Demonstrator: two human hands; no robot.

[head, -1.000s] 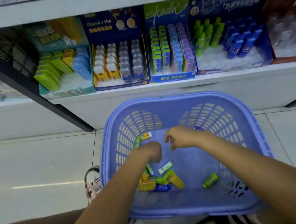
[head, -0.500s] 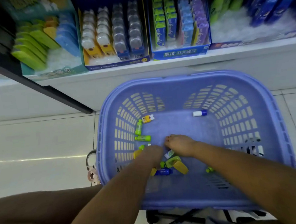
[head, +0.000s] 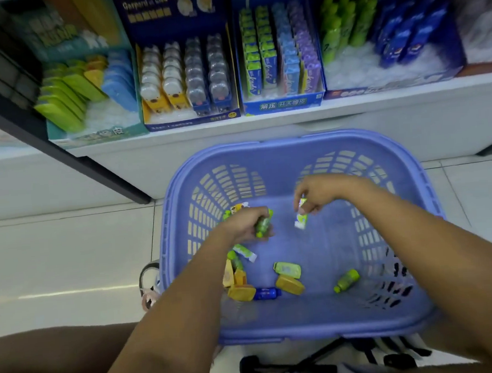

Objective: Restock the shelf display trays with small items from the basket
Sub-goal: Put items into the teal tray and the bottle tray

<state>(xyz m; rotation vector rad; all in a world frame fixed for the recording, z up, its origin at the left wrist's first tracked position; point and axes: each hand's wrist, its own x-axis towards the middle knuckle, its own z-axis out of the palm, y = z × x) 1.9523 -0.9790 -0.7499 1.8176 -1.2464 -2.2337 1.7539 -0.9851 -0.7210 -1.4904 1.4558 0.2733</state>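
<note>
Over the purple basket (head: 294,142), we have both hands up and clear of the pile they were digging in half a second ago. Our left hand (head: 242,229) now curls round a small green bottle (head: 263,226). Our right hand (head: 319,191) pinches a white-and-green tube (head: 300,221) by its top end, and the tube hangs above the basket floor. A blue bottle (head: 265,293), yellow cases (head: 289,284) and a second green bottle (head: 346,279) lie loose near the basket's near wall. The display trays (head: 284,106) stand on the shelf beyond.
</note>
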